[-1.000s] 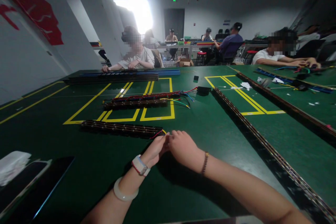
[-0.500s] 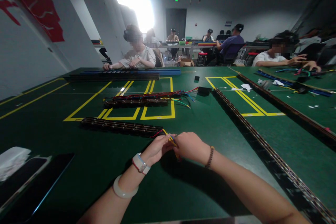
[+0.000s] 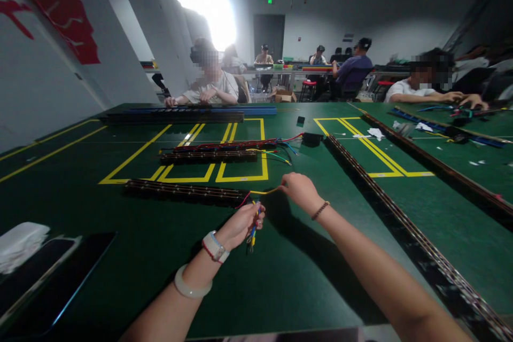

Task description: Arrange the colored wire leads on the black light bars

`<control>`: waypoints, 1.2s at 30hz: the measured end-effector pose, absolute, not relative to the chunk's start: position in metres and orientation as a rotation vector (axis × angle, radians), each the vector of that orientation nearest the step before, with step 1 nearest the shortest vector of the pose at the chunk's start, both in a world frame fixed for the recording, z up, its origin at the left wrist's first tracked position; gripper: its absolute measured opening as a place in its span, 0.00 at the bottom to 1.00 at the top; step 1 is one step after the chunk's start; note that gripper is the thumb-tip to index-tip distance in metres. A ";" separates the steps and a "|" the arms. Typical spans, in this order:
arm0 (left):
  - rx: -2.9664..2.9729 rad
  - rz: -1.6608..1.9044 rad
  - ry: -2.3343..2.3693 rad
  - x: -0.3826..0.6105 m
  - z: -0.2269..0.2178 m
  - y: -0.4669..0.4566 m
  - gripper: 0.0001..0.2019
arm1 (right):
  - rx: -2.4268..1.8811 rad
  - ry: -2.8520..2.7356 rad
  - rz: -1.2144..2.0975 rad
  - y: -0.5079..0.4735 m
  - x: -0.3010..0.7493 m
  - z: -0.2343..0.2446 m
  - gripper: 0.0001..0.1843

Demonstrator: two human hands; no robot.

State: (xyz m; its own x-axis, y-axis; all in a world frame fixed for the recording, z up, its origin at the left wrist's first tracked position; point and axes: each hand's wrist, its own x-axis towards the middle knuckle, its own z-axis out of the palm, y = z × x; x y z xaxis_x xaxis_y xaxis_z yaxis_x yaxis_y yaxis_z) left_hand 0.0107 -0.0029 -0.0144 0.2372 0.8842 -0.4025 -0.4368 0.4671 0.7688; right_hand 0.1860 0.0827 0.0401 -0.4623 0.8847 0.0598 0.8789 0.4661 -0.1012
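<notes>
A dark light strip (image 3: 184, 192) lies on the green table (image 3: 296, 272) in front of me, with coloured wires coming out of its right end. My left hand (image 3: 240, 224) is closed on a bundle of those wires (image 3: 252, 234), whose blue and yellow ends hang below the fingers. My right hand (image 3: 298, 191) sits further out to the right and pinches a single yellow wire (image 3: 264, 192), drawn taut away from the bundle.
Two more strips (image 3: 216, 152) with loose wires lie inside yellow floor-tape boxes beyond. A long strip (image 3: 401, 219) runs diagonally on the right. A phone (image 3: 48, 278) and white paper (image 3: 20, 246) rest at the near left. Other people work at the far tables.
My hands were together at the strip's end. Now my right hand has pulled a yellow wire out to the right while the left keeps the remaining wires.
</notes>
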 end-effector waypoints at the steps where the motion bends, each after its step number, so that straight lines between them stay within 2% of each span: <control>1: 0.577 0.970 0.936 0.010 -0.014 -0.003 0.08 | -1.561 -2.572 0.086 0.087 0.185 0.033 0.10; 8: 0.606 0.939 0.960 0.007 -0.013 -0.003 0.07 | -1.480 -2.527 0.162 0.098 0.180 -0.005 0.10; 13: 0.597 0.956 0.942 0.009 -0.009 -0.004 0.07 | -1.391 -2.462 0.023 0.094 0.186 -0.014 0.12; 18: 0.566 0.973 0.875 0.011 -0.008 -0.004 0.08 | -0.926 -2.466 -0.107 0.079 0.193 -0.016 0.13; 24: 0.544 1.026 0.791 0.010 -0.020 -0.001 0.09 | -0.414 -2.694 -0.262 0.060 0.200 -0.013 0.20; 30: 0.527 1.057 0.780 0.012 -0.020 0.001 0.10 | -0.208 -2.627 -0.427 0.048 0.195 -0.018 0.15; 36: 0.399 1.001 0.707 0.009 -0.016 0.002 0.10 | -0.262 -2.747 -0.402 0.041 0.181 -0.013 0.12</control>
State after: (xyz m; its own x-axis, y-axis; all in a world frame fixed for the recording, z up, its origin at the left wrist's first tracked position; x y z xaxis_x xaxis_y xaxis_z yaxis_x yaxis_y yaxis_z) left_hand 0.0089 0.0018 -0.0164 0.3470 0.8687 -0.3535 -0.6234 0.4953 0.6051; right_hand 0.1810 0.0414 -0.0131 -0.9213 0.1295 0.3668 0.2291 0.9427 0.2426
